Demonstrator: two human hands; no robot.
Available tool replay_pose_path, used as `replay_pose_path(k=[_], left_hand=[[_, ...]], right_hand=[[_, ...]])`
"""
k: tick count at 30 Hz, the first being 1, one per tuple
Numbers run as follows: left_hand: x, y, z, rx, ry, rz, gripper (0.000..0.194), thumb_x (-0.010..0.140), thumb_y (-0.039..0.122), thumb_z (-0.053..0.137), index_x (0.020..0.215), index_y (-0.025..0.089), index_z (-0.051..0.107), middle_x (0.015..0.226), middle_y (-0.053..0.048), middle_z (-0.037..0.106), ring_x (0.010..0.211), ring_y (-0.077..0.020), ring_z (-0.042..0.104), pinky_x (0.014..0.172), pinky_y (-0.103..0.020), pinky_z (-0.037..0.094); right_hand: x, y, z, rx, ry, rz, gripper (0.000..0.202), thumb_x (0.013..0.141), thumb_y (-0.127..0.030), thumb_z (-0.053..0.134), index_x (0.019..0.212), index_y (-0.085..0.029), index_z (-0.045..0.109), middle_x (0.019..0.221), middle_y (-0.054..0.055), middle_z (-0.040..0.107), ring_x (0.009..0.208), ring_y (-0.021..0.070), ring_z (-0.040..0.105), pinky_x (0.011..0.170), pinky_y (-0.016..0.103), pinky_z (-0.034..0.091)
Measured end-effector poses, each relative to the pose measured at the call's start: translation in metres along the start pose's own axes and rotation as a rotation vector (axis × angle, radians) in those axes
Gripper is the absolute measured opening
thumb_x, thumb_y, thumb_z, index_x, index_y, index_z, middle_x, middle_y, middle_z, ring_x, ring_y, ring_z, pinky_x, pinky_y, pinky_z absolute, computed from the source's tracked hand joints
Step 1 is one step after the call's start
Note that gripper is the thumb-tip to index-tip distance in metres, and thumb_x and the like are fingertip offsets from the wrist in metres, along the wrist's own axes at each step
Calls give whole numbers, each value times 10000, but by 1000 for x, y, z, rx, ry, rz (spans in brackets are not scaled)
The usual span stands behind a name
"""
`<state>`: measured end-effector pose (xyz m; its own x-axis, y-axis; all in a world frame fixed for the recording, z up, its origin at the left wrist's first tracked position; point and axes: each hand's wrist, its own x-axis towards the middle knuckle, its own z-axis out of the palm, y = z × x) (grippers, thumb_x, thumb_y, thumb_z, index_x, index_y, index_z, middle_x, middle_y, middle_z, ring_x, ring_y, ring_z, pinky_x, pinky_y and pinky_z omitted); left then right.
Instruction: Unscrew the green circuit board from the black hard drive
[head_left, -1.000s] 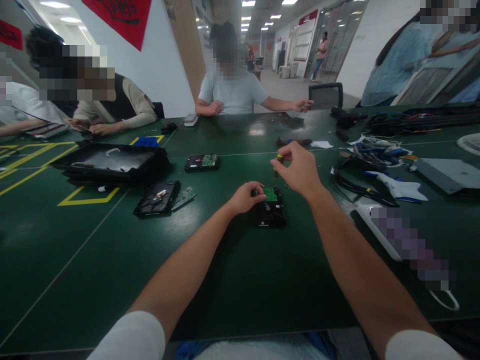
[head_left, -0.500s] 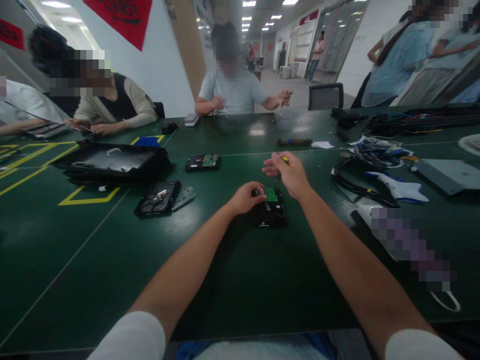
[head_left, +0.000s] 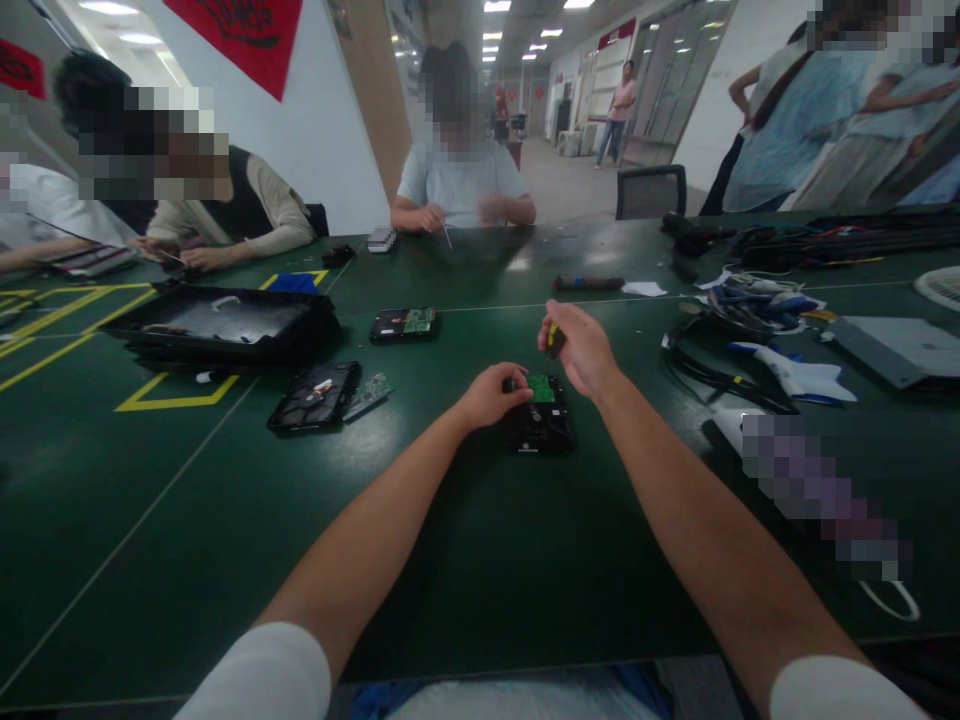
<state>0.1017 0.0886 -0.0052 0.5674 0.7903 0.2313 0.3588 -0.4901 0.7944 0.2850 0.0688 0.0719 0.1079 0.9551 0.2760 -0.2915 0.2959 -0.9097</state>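
A black hard drive (head_left: 541,428) with a green circuit board (head_left: 541,388) lies in front of me on the dark green table. My left hand (head_left: 496,396) rests at its far left corner, thumb and fingers bent together against it; the fingertips partly hide that corner. Above the drive's far right side, my right hand (head_left: 581,345) is closed around a screwdriver (head_left: 554,340) with a yellow and black handle. The screwdriver's shaft and tip cannot be made out.
Left of me lie an opened black drive casing (head_left: 315,397), a loose circuit board (head_left: 369,397), another hard drive (head_left: 403,324) and a black tray (head_left: 225,325). To the right are cables (head_left: 720,365), gloves (head_left: 802,375) and a grey metal box (head_left: 885,350). A co-worker (head_left: 465,185) sits opposite.
My right hand has turned and its fingers have curled in around the screwdriver, showing more of the handle. My left hand and the drive stay put. The co-worker opposite has drawn one hand in.
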Motion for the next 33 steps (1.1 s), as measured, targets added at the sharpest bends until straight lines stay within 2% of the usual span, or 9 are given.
replay_pose_path(k=[4,8,10,12,19,24,27,30,33], left_hand=[[1,-1,1,-16,3,15,123,887,292,762,898,202,679,1301,-99,713,1187,-259,661,1124,-448,457],[1,-1,1,-24,-4,23,118,888,288,758,894,200,680,1301,-98,713,1169,-252,666,1128,-449,458],[1,0,0,-25,-6,13,119,885,291,759,898,201,683,1306,-95,712,1161,-252,668,1124,-453,462],[0,0,0,-23,-5,6,124,881,296,763,898,202,684,1307,-96,712,1158,-255,667,1120,-455,466],[0,2,-1,-17,-6,-7,136,881,311,765,896,207,679,1314,-91,711,1171,-255,663,1122,-450,467],[0,2,-1,-21,-7,12,111,881,287,760,888,205,686,1305,-90,717,1193,-256,660,1139,-453,456],[0,2,-1,-13,-2,-3,115,879,293,764,883,209,687,1307,-85,717,1188,-258,660,1138,-460,461],[0,4,-1,-4,-5,-19,119,877,300,767,886,210,689,1315,-82,715,1165,-258,664,1126,-461,472],[-1,4,-1,-7,-2,-15,117,878,298,767,893,209,692,1316,-85,714,1167,-254,664,1127,-457,469]], right_hand=[[-4,-3,2,-29,-34,15,412,815,-571,844,711,-236,627,644,-28,627,581,125,585,579,269,483],[-5,-5,4,-42,-60,37,504,859,-709,733,709,-237,642,573,-42,543,501,108,500,510,267,403],[-4,-5,4,-34,-76,48,590,887,-788,629,699,-231,672,567,-29,529,510,112,497,520,274,405],[-3,-4,2,-34,-83,47,620,902,-800,594,689,-226,690,592,-10,560,539,117,524,546,278,423],[-4,0,3,-53,-28,10,425,810,-606,844,730,-240,643,649,-38,617,599,110,567,612,256,467],[-7,-5,6,-35,-88,42,466,859,-689,740,771,-236,671,674,-11,654,644,145,642,660,291,530],[-5,-5,5,-68,-19,19,458,825,-696,769,790,-253,656,624,-45,605,564,120,584,600,271,497],[-2,-4,3,-70,50,-32,449,763,-668,842,800,-264,650,640,-65,581,572,104,560,592,251,481],[-2,-4,2,-115,49,-47,484,772,-719,809,767,-256,668,646,-50,579,587,107,572,593,252,481]])
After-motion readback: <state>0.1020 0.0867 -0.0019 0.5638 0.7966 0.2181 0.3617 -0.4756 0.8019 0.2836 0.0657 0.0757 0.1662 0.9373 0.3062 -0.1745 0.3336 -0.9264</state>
